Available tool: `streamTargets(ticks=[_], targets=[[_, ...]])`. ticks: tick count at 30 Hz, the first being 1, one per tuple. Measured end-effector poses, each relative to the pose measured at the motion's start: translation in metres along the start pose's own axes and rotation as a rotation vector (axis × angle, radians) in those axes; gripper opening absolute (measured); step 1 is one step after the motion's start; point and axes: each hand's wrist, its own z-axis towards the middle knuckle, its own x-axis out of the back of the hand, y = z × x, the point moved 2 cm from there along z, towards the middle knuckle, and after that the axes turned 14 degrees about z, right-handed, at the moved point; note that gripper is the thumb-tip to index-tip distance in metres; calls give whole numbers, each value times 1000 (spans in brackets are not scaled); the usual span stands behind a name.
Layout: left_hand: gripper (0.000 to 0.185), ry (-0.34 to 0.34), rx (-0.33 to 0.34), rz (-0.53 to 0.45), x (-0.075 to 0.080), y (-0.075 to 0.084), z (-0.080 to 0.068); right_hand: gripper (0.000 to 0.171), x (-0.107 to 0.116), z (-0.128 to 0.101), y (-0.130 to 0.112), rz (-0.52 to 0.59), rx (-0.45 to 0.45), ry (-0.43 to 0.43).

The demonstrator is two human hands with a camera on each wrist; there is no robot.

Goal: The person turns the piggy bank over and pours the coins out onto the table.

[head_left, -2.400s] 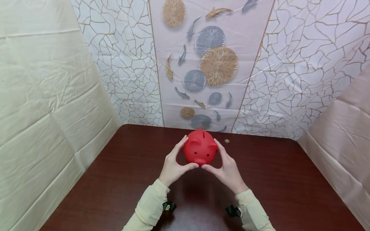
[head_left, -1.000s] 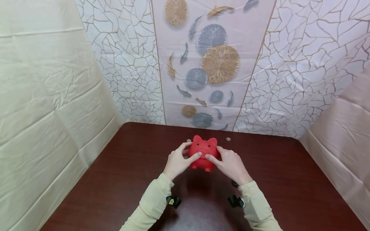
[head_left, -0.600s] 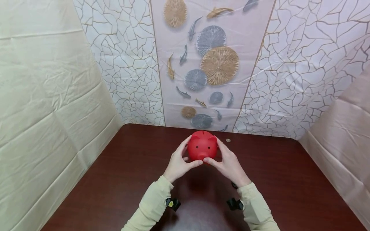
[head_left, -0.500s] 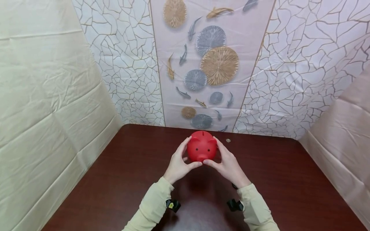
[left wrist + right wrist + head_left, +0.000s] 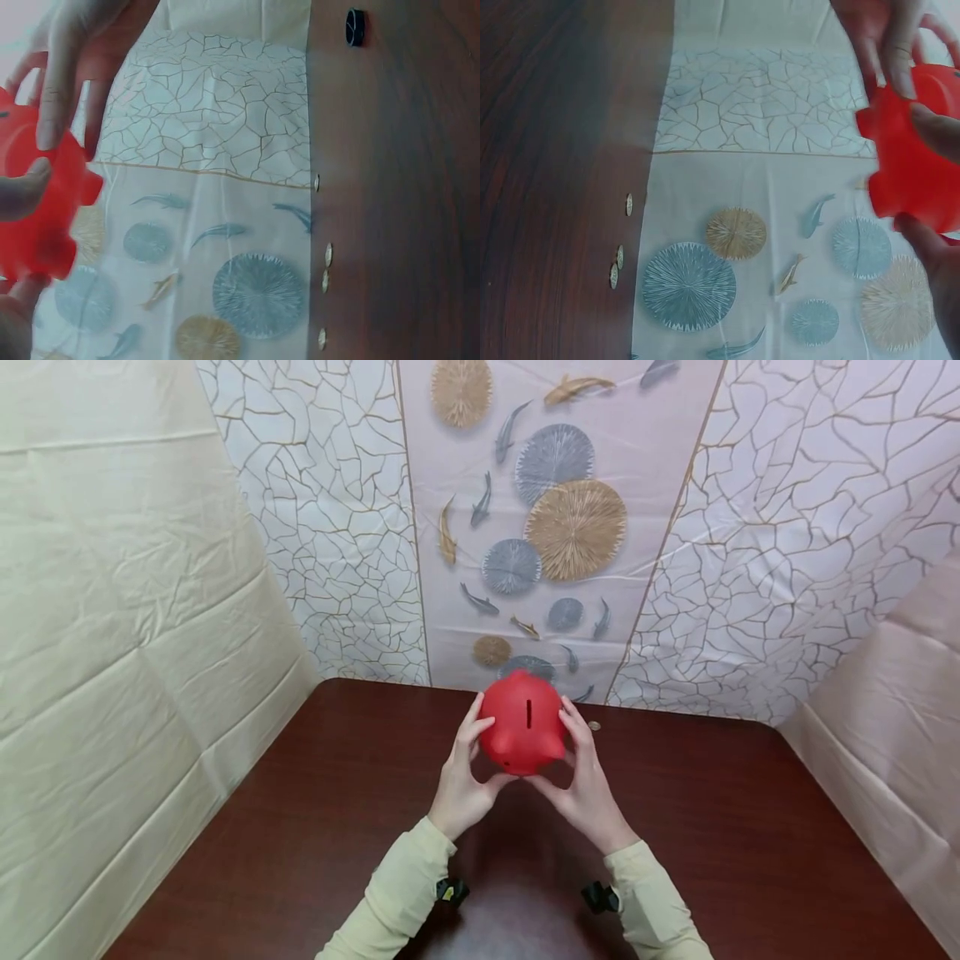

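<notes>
A red piggy bank (image 5: 510,714) is held up above the table by both hands. Its coin slot (image 5: 528,714) faces the head camera and its snout tips downward. My left hand (image 5: 461,781) grips one side, fingers curved along the body and thumb under the snout end. On the other side my right hand (image 5: 592,789) grips it the same way, the two thumbs nearly meeting. In the left wrist view the piggy bank (image 5: 52,195) shows its stubby feet; in the right wrist view the piggy bank (image 5: 915,165) is partly cut off by the frame.
Several coins (image 5: 328,255) lie along the far part of the dark wooden table (image 5: 300,827); one coin (image 5: 594,726) shows in the head view. A small black round piece (image 5: 355,28) sits on the table. A patterned cloth (image 5: 352,527) hangs behind the far edge.
One second ago the piggy bank was lower and upright with its face showing. It has been raised and tipped, snout down, so the slot faces the head camera. Both hands keep hold.
</notes>
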Motion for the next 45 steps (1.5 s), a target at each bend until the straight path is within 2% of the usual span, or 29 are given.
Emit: streamTargets(ticks=[4, 7, 11, 15, 18, 20, 22, 26, 28, 30, 32, 35, 38, 42, 45], targets=[[76, 61, -146, 58, 1, 0, 3, 84, -1, 0, 0, 30, 114, 38], [76, 103, -207, 103, 1, 0, 3, 72, -2, -1, 1, 20, 162, 52], [78, 151, -272, 157, 2, 1, -1, 67, -2, -3, 0, -19, 223, 54], [85, 157, -343, 156, 4, 2, -2, 64, 2, -3, -3, -55, 269, 45], [90, 116, -339, 135, 7, 0, 1, 69, 6, -4, -3, -62, 256, 34], [94, 63, -282, 108, 8, -2, 3, 75, 9, -4, -2, -61, 224, 31], [98, 4, -181, 64, 7, -5, 3, 82, 10, -6, 0, -58, 159, 36], [99, -105, 132, -10, -1, -12, -5, 86, 9, -12, 6, -118, -73, 37], [94, -122, 272, -6, -5, -15, -11, 86, 6, -14, 10, -161, -210, 17], [88, -117, 366, 30, -6, -16, -16, 84, 3, -16, 12, -198, -304, -2], [81, -91, 404, 75, -6, -16, -19, 79, 3, -18, 13, -237, -357, -9], [65, -54, 434, 114, -6, -16, -17, 63, 3, -18, 10, -331, -324, -12], [49, -49, 508, 107, -4, -17, -13, 46, 2, -16, 7, -418, -280, -27], [40, -91, 614, 85, -2, -17, -10, 33, 2, -16, 3, -430, -307, -47], [43, -129, 618, 102, -4, -17, -10, 35, 3, -16, 4, -422, -355, -44]])
